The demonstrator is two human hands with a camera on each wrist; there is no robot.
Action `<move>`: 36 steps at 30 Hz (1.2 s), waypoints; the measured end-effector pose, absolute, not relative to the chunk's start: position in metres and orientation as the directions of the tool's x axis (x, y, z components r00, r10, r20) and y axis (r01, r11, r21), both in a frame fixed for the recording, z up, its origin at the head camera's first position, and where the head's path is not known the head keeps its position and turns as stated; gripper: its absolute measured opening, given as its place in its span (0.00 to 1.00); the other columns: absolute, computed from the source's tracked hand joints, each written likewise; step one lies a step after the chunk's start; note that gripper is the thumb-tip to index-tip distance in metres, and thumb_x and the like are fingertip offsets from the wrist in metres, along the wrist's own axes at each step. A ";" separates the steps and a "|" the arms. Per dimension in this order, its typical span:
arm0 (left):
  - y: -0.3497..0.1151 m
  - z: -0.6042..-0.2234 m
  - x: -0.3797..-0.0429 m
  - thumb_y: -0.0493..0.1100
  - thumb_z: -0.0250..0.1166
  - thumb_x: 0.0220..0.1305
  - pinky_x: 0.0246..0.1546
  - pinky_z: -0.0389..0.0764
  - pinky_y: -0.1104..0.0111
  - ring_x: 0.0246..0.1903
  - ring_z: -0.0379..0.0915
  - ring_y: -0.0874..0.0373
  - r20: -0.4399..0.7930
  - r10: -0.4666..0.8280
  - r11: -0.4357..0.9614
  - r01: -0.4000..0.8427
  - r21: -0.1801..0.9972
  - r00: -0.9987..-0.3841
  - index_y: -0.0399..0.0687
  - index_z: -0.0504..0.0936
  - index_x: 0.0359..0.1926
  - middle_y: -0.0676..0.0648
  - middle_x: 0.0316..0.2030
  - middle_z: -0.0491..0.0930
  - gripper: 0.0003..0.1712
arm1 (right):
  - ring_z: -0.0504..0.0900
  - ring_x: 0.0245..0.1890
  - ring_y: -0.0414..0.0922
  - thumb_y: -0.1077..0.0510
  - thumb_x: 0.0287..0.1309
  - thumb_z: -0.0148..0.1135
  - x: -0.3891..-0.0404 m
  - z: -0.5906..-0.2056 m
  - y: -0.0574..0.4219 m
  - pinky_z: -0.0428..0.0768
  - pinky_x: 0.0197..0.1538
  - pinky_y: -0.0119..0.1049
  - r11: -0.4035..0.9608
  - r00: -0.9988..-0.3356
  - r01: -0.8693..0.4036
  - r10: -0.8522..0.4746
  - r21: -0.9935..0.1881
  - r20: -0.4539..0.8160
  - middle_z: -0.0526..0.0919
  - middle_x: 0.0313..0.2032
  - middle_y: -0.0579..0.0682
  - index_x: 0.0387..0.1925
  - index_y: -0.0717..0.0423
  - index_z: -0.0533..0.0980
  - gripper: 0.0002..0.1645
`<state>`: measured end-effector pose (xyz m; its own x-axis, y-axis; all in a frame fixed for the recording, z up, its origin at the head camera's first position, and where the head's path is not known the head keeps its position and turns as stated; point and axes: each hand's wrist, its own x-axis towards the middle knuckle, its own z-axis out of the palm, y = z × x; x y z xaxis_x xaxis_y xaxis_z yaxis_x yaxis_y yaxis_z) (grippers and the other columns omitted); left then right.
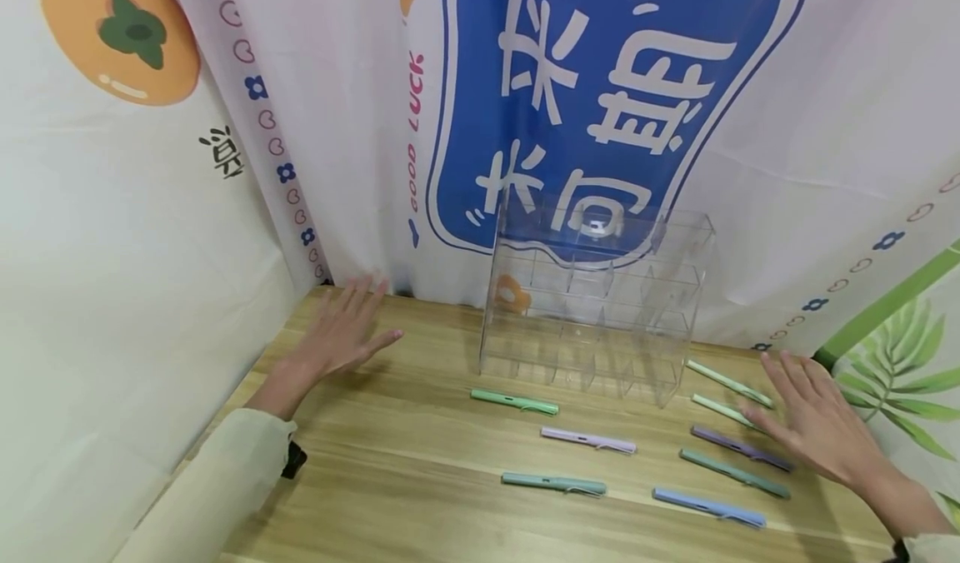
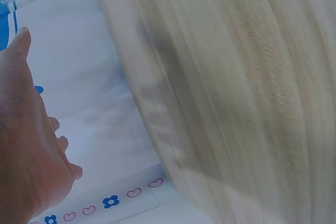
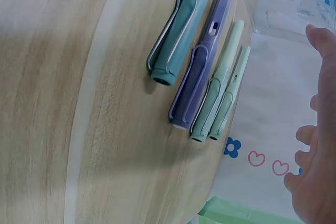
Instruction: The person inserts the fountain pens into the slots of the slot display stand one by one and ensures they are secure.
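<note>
My left hand (image 1: pixel 341 334) is spread over the back left of the wooden table, with nothing in it. On the right, my right hand (image 1: pixel 813 421) hovers with fingers apart, overlapping the ends of two pale green pens (image 1: pixel 727 382) in the head view. Beside it lie a dark purple pen (image 3: pixel 202 61) and a teal pen (image 3: pixel 181 35), both with wire clips. A blue pen (image 1: pixel 708 507) rests nearer the front. Toward the middle are a bright green pen (image 1: pixel 514 401), a lilac pen (image 1: pixel 588 439) and a grey-green pen (image 1: pixel 553 484).
A clear acrylic rack (image 1: pixel 592 321) with several small compartments stands at the back of the table (image 1: pixel 405 471). Behind it hangs a white printed curtain (image 1: pixel 360 130) with a blue panel. A white cloth wall (image 1: pixel 135 296) borders the left side.
</note>
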<state>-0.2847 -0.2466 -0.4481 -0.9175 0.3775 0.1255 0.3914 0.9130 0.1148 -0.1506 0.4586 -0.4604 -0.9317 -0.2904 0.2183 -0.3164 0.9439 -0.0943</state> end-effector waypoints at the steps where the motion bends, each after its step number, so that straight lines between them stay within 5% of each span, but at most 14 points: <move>1: -0.245 -0.447 -0.285 0.73 0.48 0.78 0.79 0.32 0.31 0.83 0.29 0.34 0.124 0.382 0.911 0.395 0.114 -0.916 0.44 0.39 0.86 0.33 0.84 0.36 0.55 | 0.33 0.83 0.66 0.40 0.73 0.62 -0.150 -0.461 0.458 0.22 0.83 0.54 0.941 -0.925 -0.329 -0.302 -0.084 0.231 0.46 0.80 0.76 0.85 0.60 0.41 0.58; 11: -0.225 -0.437 -0.286 0.74 0.51 0.76 0.78 0.35 0.28 0.83 0.32 0.33 0.170 0.415 0.890 0.438 0.129 -0.894 0.45 0.36 0.86 0.35 0.85 0.34 0.58 | 0.31 0.84 0.62 0.42 0.73 0.63 -0.140 -0.462 0.445 0.23 0.84 0.49 0.923 -0.918 -0.367 -0.339 -0.115 0.206 0.38 0.83 0.68 0.86 0.57 0.40 0.58; 18: -0.210 -0.429 -0.288 0.72 0.54 0.75 0.81 0.36 0.33 0.83 0.33 0.35 0.212 0.437 0.863 0.474 0.176 -0.874 0.48 0.36 0.86 0.39 0.85 0.32 0.58 | 0.34 0.84 0.61 0.45 0.72 0.66 -0.135 -0.461 0.429 0.24 0.84 0.45 0.906 -0.913 -0.386 -0.347 -0.173 0.216 0.42 0.83 0.68 0.86 0.55 0.43 0.58; 27: -0.187 -0.415 -0.291 0.71 0.58 0.74 0.83 0.37 0.39 0.85 0.28 0.44 0.249 0.473 0.833 0.521 0.186 -0.845 0.53 0.32 0.86 0.40 0.86 0.32 0.61 | 0.39 0.85 0.58 0.45 0.68 0.70 -0.130 -0.459 0.410 0.42 0.83 0.67 0.884 -0.901 -0.415 -0.367 -0.216 0.231 0.49 0.83 0.66 0.86 0.50 0.46 0.58; 31: -0.176 -0.410 -0.292 0.70 0.60 0.73 0.83 0.40 0.41 0.85 0.31 0.42 0.262 0.485 0.815 0.540 0.211 -0.835 0.49 0.35 0.86 0.38 0.86 0.36 0.61 | 0.38 0.85 0.52 0.45 0.66 0.73 -0.129 -0.460 0.401 0.41 0.85 0.59 0.868 -0.881 -0.453 -0.400 -0.204 0.253 0.51 0.83 0.64 0.86 0.49 0.50 0.58; 36: -0.163 -0.405 -0.297 0.70 0.59 0.73 0.83 0.45 0.40 0.84 0.36 0.40 0.300 0.502 0.786 0.573 0.232 -0.811 0.46 0.37 0.86 0.37 0.85 0.37 0.61 | 0.40 0.83 0.36 0.46 0.59 0.78 -0.127 -0.462 0.386 0.35 0.82 0.29 0.832 -0.822 -0.531 -0.462 -0.158 0.333 0.57 0.82 0.57 0.83 0.51 0.58 0.58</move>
<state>-0.2965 -0.1634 -0.4046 -0.8108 0.5023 0.3004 0.5728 0.7863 0.2316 -0.1270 0.3864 -0.4621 -0.8222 -0.4615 0.3332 -0.5312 0.8324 -0.1577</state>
